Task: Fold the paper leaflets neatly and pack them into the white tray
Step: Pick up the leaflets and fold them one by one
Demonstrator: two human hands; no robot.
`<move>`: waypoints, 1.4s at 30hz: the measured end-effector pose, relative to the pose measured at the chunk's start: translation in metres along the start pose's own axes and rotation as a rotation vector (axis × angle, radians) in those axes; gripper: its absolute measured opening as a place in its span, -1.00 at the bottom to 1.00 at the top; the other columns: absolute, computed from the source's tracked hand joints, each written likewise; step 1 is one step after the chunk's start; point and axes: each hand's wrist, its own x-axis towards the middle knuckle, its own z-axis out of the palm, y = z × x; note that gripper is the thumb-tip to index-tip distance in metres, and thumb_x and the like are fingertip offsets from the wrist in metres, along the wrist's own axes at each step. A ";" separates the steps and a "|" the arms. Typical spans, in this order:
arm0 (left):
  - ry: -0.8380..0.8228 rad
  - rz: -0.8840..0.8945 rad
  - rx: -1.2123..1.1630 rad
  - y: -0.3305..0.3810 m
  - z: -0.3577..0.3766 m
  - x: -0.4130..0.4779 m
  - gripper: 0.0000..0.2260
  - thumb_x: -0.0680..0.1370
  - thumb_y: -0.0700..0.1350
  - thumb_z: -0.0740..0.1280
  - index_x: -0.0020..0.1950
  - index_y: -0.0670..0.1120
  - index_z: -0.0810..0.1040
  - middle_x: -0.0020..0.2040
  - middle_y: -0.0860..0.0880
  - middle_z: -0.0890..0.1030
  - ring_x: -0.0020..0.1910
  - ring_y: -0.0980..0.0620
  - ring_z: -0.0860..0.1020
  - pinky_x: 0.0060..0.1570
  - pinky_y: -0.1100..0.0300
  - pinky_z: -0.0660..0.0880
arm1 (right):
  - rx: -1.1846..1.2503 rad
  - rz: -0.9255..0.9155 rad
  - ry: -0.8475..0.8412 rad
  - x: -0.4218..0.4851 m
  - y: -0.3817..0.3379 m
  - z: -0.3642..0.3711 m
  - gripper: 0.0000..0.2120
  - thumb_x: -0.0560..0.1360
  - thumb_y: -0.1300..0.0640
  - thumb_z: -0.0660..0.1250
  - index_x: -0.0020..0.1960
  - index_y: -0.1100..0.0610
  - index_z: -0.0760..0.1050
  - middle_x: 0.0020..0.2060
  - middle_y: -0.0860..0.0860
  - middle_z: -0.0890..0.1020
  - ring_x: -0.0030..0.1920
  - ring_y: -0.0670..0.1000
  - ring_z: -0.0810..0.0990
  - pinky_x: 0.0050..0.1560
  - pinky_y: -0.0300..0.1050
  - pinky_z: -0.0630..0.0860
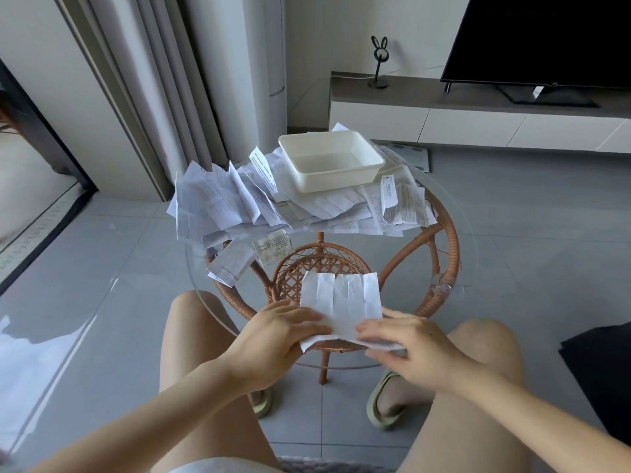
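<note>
A white creased leaflet (pixel 341 298) lies on the near part of the round glass table (pixel 454 240). My left hand (pixel 276 336) holds its near left edge, fingers curled over the paper. My right hand (pixel 406 346) grips the near right corner, where the paper is folded under the fingers. The white tray (pixel 341 180) stands empty at the far side of the table, on top of a heap of unfolded leaflets (pixel 218 199). Two smaller folded leaflets (pixel 232 264) lie on the glass left of centre.
The glass top rests on a rattan frame (pixel 447 254). My bare knees sit close to the table's near edge, feet in slippers (pixel 382 401) below. A TV cabinet (pixel 478 117) with a screen stands behind, curtains (pixel 153 80) at the left.
</note>
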 end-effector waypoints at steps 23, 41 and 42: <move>-0.164 -1.006 -0.539 -0.019 -0.038 0.086 -0.89 0.48 -0.30 0.37 -0.07 -0.17 0.67 -0.35 0.01 0.59 -0.43 0.14 0.41 -0.58 0.45 0.26 | 0.043 0.513 0.070 0.031 0.001 -0.008 -0.80 0.47 -0.04 0.40 -0.15 0.09 0.64 -0.38 -0.12 0.60 -0.38 -0.11 0.51 -0.42 -0.24 0.37; 0.034 0.034 0.197 0.035 0.009 0.027 -0.67 0.61 -0.08 0.14 0.24 -0.17 0.59 0.26 -0.12 0.57 0.30 -0.13 0.49 0.29 -0.13 0.41 | -0.265 0.609 -0.076 0.066 -0.016 -0.016 -0.59 0.44 0.02 0.36 -0.46 0.10 0.27 -0.53 -0.03 0.30 -0.47 -0.01 0.28 -0.46 -0.14 0.14; -0.016 -0.006 0.194 0.031 0.018 0.022 -0.62 0.63 -0.03 0.09 0.29 -0.14 0.56 0.31 -0.11 0.54 0.35 -0.13 0.45 0.28 -0.16 0.41 | -0.311 0.585 -0.064 0.065 -0.017 -0.015 -0.61 0.45 0.02 0.34 -0.45 0.10 0.27 -0.52 -0.02 0.32 -0.46 0.00 0.29 -0.47 -0.13 0.14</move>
